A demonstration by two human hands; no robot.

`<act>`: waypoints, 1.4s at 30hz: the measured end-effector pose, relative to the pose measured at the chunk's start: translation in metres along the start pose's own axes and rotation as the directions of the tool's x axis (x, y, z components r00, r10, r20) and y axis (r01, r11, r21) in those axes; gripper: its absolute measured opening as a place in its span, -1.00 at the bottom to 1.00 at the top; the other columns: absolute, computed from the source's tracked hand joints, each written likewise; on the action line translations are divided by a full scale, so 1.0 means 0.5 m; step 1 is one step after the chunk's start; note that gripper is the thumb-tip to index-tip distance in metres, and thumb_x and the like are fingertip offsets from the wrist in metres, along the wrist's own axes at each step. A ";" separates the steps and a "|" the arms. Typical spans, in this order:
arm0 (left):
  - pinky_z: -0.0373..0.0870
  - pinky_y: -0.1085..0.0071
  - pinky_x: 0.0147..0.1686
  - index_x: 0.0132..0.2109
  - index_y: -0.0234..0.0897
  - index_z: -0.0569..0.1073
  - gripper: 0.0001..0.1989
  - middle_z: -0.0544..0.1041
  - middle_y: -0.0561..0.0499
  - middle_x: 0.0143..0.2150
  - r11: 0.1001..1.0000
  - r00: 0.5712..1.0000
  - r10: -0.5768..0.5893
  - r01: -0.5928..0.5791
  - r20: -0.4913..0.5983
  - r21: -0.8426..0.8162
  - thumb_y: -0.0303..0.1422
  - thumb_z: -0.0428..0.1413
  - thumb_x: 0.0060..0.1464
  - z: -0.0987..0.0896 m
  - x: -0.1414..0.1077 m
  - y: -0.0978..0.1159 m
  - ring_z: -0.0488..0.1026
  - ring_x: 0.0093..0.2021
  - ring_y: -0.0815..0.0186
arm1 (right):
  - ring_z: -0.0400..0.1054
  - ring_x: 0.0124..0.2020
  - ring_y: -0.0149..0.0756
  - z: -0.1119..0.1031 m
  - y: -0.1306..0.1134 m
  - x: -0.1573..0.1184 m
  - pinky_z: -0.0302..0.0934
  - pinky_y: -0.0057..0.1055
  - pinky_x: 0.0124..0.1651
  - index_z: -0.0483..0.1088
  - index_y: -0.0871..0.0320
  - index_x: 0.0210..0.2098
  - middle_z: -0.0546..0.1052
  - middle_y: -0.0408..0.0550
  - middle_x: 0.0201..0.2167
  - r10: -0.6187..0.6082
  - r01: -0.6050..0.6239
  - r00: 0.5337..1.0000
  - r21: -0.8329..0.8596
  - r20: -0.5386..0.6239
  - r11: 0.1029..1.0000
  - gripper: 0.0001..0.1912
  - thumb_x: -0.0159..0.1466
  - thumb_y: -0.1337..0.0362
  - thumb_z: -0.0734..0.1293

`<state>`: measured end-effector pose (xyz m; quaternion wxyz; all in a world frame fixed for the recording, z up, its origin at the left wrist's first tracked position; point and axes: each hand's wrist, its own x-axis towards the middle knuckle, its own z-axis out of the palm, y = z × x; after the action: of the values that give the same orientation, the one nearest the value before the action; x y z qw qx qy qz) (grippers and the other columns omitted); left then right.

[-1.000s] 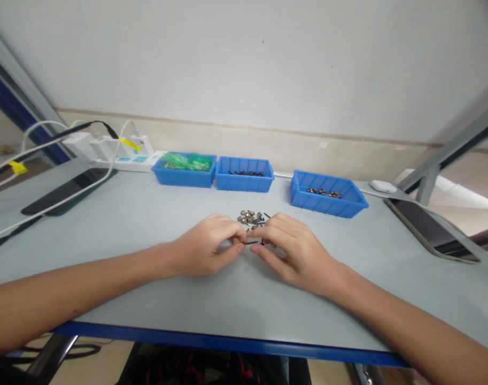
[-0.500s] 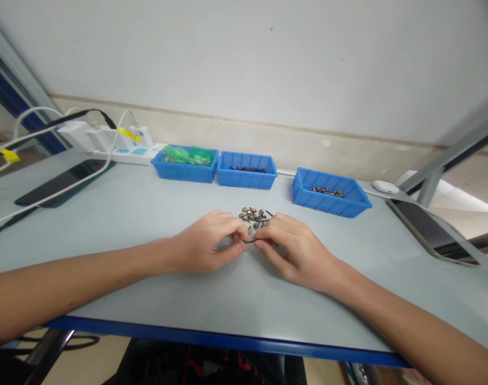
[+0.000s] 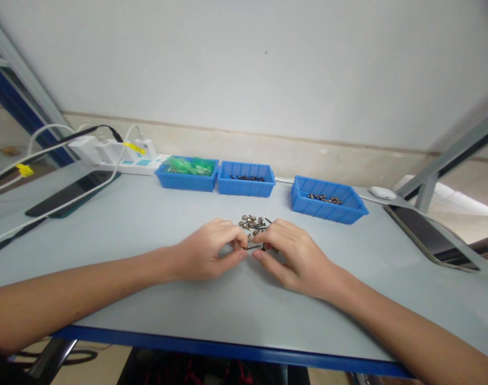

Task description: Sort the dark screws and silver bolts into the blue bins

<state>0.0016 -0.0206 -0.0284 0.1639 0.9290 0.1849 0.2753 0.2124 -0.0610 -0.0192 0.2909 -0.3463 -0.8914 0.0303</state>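
Observation:
My left hand [image 3: 214, 248] pinches one end of a long, thin dark screw [image 3: 252, 247] between thumb and forefinger. The screw lies about level and points toward my right hand [image 3: 295, 256], its dark head near those fingertips. Thumb and forefinger of my right hand stand a little apart around that head, and I see nothing gripped between them. Just beyond the fingertips is a small pile of brassy metal fittings and dark screws [image 3: 252, 222] on the grey table; my right fingers partly hide it.
Along the wall stand three blue bins: one with green plastic bags [image 3: 187, 183], one with dark screws [image 3: 246, 188], one with brassy fittings [image 3: 327, 211]. A power strip with cables [image 3: 135, 168] and a dark phone [image 3: 73, 192] lie left; another phone [image 3: 428, 235] and a white case [image 3: 382, 193] lie right.
My right thumb and forefinger have parted from the screw, which they were pinching before. My left hand still holds it. The whole view has shifted slightly.

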 end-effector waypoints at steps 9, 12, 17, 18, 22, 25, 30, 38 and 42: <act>0.26 0.43 -0.25 -0.28 -0.29 0.31 -0.98 0.41 0.06 -0.42 1.000 0.998 0.027 -0.027 -0.051 0.006 -0.46 0.01 0.09 0.000 0.000 0.001 0.35 -0.36 0.38 | 0.18 -0.45 -0.36 0.002 -0.001 0.006 0.04 -0.40 -0.36 0.32 0.21 -0.42 0.37 -0.07 -0.53 -0.004 0.005 0.999 -0.014 0.038 1.000 -0.76 0.31 0.29 0.13; 0.26 0.43 -0.26 -0.28 -0.30 0.31 -0.98 0.41 0.07 -0.42 0.999 0.997 0.032 -0.031 -0.068 0.007 -0.47 0.01 0.09 0.001 -0.001 0.001 0.35 -0.37 0.39 | 0.18 -0.45 -0.36 0.001 -0.004 0.005 0.04 -0.40 -0.37 0.32 0.21 -0.41 0.37 -0.07 -0.52 -0.004 0.004 0.999 -0.007 0.038 1.000 -0.76 0.32 0.28 0.13; 0.26 0.41 -0.23 -0.22 -0.32 0.33 -0.93 0.42 0.04 -0.40 1.000 0.999 0.008 -0.008 -0.037 0.002 -0.43 -0.01 0.13 0.000 0.000 0.002 0.36 -0.33 0.36 | 0.15 -0.46 -0.37 0.001 -0.008 0.004 0.03 -0.41 -0.38 0.30 0.21 -0.41 0.35 -0.08 -0.53 -0.010 0.010 1.000 0.008 -0.019 1.000 -0.82 0.29 0.31 0.16; 0.25 0.40 -0.22 -0.20 -0.32 0.33 -0.91 0.43 0.04 -0.39 1.000 1.000 0.004 -0.004 -0.023 0.004 -0.42 -0.03 0.15 -0.002 0.000 0.003 0.36 -0.32 0.35 | 0.15 -0.46 -0.37 0.001 -0.008 0.004 0.03 -0.41 -0.38 0.29 0.21 -0.41 0.35 -0.09 -0.52 -0.013 0.013 1.000 0.014 -0.026 1.000 -0.84 0.28 0.31 0.17; 0.23 0.39 -0.23 -0.25 -0.32 0.37 -0.85 0.42 0.02 -0.39 0.999 1.000 0.022 -0.023 0.023 0.035 -0.43 -0.09 0.19 -0.005 0.002 0.006 0.34 -0.34 0.35 | 0.16 -0.45 -0.37 0.001 -0.007 0.006 0.04 -0.42 -0.37 0.29 0.21 -0.39 0.36 -0.09 -0.51 -0.026 0.027 0.999 0.019 -0.044 0.999 -0.88 0.27 0.33 0.20; 0.23 0.40 -0.24 -0.27 -0.32 0.37 -0.86 0.41 0.03 -0.41 0.998 1.000 0.029 -0.029 0.008 0.057 -0.43 -0.07 0.17 -0.003 0.002 0.006 0.32 -0.36 0.36 | 0.18 -0.44 -0.36 0.001 -0.007 0.006 0.05 -0.42 -0.37 0.30 0.20 -0.37 0.37 -0.09 -0.50 -0.022 0.023 0.999 0.011 -0.044 1.000 -0.90 0.27 0.33 0.20; 0.24 0.41 -0.25 -0.29 -0.32 0.35 -0.92 0.40 0.04 -0.41 0.998 0.999 0.019 -0.017 -0.028 0.062 -0.42 -0.02 0.13 0.000 0.000 0.005 0.33 -0.35 0.36 | 0.19 -0.42 -0.34 0.001 -0.006 0.005 0.07 -0.40 -0.34 0.34 0.20 -0.32 0.38 -0.07 -0.49 0.005 -0.005 1.000 -0.004 -0.020 1.000 -0.86 0.28 0.28 0.19; 0.25 0.40 -0.24 -0.25 -0.30 0.36 -0.91 0.42 0.04 -0.40 0.999 1.000 -0.002 0.003 -0.010 0.043 -0.40 -0.02 0.14 -0.002 0.001 0.004 0.35 -0.34 0.35 | 0.18 -0.44 -0.34 0.001 -0.006 0.004 0.06 -0.39 -0.36 0.35 0.22 -0.38 0.37 -0.06 -0.51 -0.030 0.030 0.999 -0.022 -0.036 0.999 -0.83 0.28 0.33 0.17; 0.24 0.40 -0.22 -0.21 -0.30 0.37 -0.87 0.43 0.03 -0.38 0.999 1.000 -0.005 0.005 0.013 0.052 -0.40 -0.05 0.17 -0.003 0.004 0.005 0.35 -0.33 0.35 | 0.18 -0.44 -0.34 0.001 -0.006 0.003 0.06 -0.39 -0.37 0.36 0.22 -0.35 0.38 -0.06 -0.51 -0.042 0.041 0.998 -0.014 -0.057 0.999 -0.86 0.25 0.35 0.19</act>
<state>0.0029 -0.0216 -0.0254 0.1418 0.9344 0.1932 0.2638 0.2093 -0.0623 -0.0180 0.3147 -0.3302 -0.8899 0.0088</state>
